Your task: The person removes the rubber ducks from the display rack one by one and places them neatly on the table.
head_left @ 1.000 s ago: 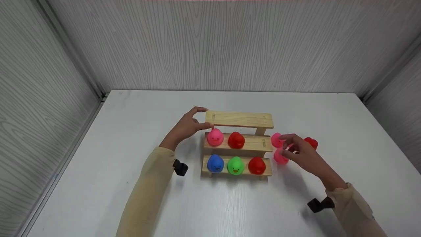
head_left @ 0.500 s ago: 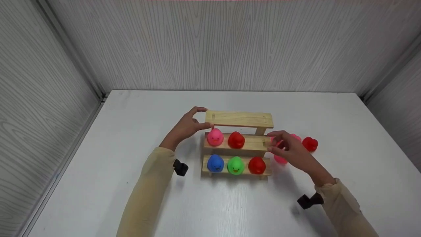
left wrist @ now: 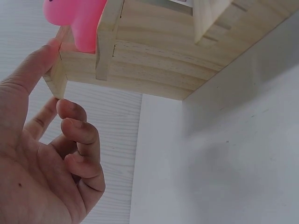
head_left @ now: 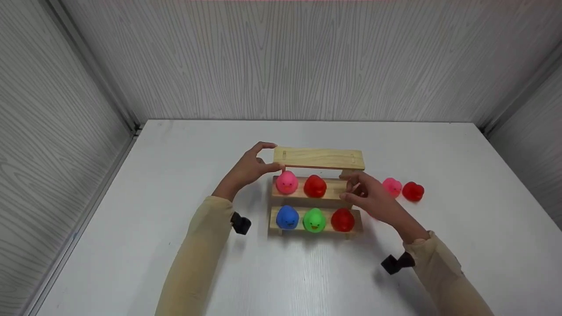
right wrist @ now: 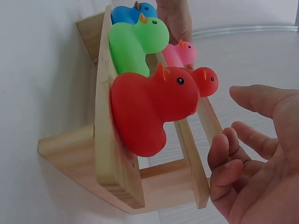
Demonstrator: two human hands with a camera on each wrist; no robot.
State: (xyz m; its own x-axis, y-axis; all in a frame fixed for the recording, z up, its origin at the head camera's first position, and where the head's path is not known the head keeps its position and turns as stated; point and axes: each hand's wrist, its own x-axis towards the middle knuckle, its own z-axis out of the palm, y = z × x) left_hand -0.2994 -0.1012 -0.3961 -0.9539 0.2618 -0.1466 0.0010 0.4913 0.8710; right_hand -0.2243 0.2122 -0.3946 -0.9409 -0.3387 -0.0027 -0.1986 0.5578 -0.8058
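A three-tier wooden stand (head_left: 333, 191) sits on the table. My left hand (head_left: 249, 169) pinches the left end of its top plank (left wrist: 57, 80) between thumb and index finger. On the middle tier are a pink rubber duck (head_left: 287, 182) and a red duck (head_left: 315, 187). Along the bottom tier stand a blue duck (head_left: 287, 217), a green duck (head_left: 314, 220) and another red duck (right wrist: 145, 105). My right hand (head_left: 371, 197) hovers at the right end of the middle tier, holding nothing, its fingers loosely bent. Whether it touches the wood I cannot tell.
Right of the stand, a loose pink duck (head_left: 391, 188) and a red duck (head_left: 413, 192) lie on the white table (head_left: 175, 149). A sliver of pink shows beneath my right hand. Grey wood-grain panels (head_left: 281, 61) border the table.
My right hand has moved left, from over the loose pink ducks to the right end of the middle tier. The left hand and the ducks on the stand stay where they were.
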